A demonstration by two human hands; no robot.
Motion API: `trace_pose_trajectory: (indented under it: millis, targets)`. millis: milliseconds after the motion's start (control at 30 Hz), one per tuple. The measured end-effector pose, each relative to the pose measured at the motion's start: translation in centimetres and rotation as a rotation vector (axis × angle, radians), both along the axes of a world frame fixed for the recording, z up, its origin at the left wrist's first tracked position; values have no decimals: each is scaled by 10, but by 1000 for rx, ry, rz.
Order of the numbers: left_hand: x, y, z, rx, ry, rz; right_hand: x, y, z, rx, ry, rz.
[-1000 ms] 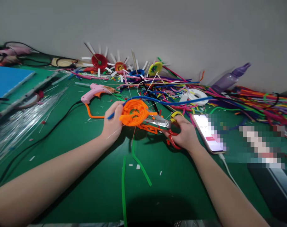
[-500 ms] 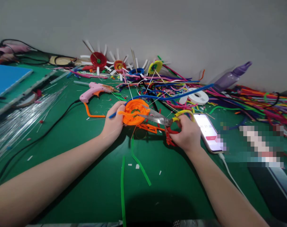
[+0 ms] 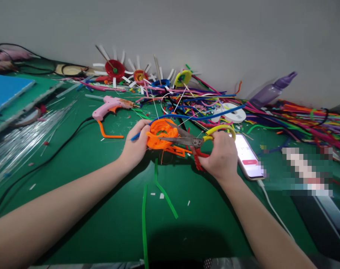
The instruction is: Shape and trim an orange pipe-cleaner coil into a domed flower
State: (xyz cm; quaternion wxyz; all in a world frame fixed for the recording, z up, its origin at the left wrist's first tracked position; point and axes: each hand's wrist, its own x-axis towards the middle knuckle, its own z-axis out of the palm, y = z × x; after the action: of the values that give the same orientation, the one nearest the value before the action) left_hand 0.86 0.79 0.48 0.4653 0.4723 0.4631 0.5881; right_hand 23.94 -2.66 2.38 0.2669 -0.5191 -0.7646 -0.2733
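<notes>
Closed around the left side of an orange coiled disc (image 3: 165, 129) is my left hand (image 3: 136, 144); a long blue strip (image 3: 214, 113) also runs from it across the disc's top to the right. My right hand (image 3: 221, 157) grips scissors (image 3: 197, 142) by yellow and red handles. Their blades are parted and point left, lying over the disc's right part. Orange zigzag pieces (image 3: 177, 150) sit below the disc. Thin white threads rise behind it. Two green strips (image 3: 144, 224) lie on the green table nearer me.
A pink glue gun (image 3: 111, 106) with a black cord lies left. Behind are colourful strips (image 3: 203, 101), a red disc flower (image 3: 114, 69) and a purple bottle (image 3: 270, 91). A lit phone (image 3: 249, 158) with a white cable is on the right.
The scissors have shifted slightly, with the blades now parted wider over the disc. The blue strip's right end has moved left. The whole view has shifted a little.
</notes>
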Motion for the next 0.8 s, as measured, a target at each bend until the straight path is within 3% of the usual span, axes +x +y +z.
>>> trace_pose_trajectory:
  millis: [133,600,800]
  targets:
    - [2,-2,4,-41,-16,-14,4,1,0,37,-27,-11]
    - [3,1,3,5,-26,-19,7,-2,-6,-172,79,-41]
    - [3,0,4,-20,-32,-18,8,-1,-8,-154,54,-14]
